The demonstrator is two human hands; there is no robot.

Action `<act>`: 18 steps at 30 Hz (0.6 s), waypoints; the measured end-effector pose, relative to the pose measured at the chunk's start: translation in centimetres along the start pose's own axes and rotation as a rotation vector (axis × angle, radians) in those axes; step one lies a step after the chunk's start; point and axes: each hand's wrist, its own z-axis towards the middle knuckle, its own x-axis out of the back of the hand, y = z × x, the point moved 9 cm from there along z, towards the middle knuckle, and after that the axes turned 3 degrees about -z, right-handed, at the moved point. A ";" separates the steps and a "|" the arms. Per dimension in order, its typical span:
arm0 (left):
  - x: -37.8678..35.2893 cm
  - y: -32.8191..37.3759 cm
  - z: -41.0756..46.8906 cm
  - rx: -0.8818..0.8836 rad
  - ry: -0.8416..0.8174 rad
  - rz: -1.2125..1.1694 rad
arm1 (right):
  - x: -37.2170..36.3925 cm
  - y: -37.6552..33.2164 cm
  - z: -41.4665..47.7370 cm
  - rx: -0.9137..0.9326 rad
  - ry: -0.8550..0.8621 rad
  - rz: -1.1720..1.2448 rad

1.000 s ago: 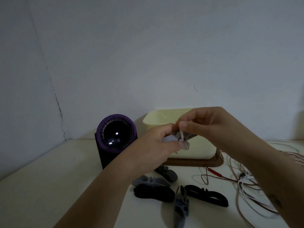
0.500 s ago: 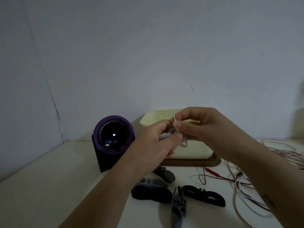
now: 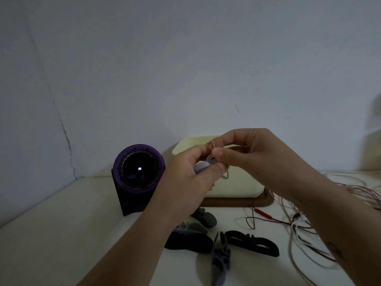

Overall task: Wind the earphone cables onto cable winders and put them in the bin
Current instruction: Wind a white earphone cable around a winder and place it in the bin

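My left hand [image 3: 191,174] grips a pale grey cable winder [image 3: 201,167] in front of the cream bin [image 3: 231,186]. My right hand [image 3: 245,150] pinches the earphone cable's plug end [image 3: 213,145] just above the winder; a short loop of cable [image 3: 225,174] hangs below my fingers. On the table lie several spare winders: a black one [image 3: 188,242], a second black one [image 3: 252,242], a grey one [image 3: 220,256] and a dark grey one [image 3: 205,217]. Loose earphone cables [image 3: 305,234] sprawl at the right.
A purple-rimmed round device [image 3: 140,172] on a dark stand stands left of the bin. The bin sits on a brown wooden tray [image 3: 237,202] against the wall. The white table [image 3: 51,234] meets walls behind and at the left.
Both hands stayed together in front of the bin; the plug end now sticks up a little more between my right fingers. The view shifted slightly.
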 end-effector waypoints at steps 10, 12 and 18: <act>0.3 0.3 -0.2 -0.034 0.066 0.060 | 0.1 0.3 -0.1 -0.009 0.059 0.099; 0.3 0.2 -0.1 -0.033 0.067 0.055 | 0.1 0.5 0.0 -0.009 0.056 0.152; 0.1 0.2 -0.2 -0.061 0.079 0.051 | 0.2 0.1 0.1 0.055 0.076 0.097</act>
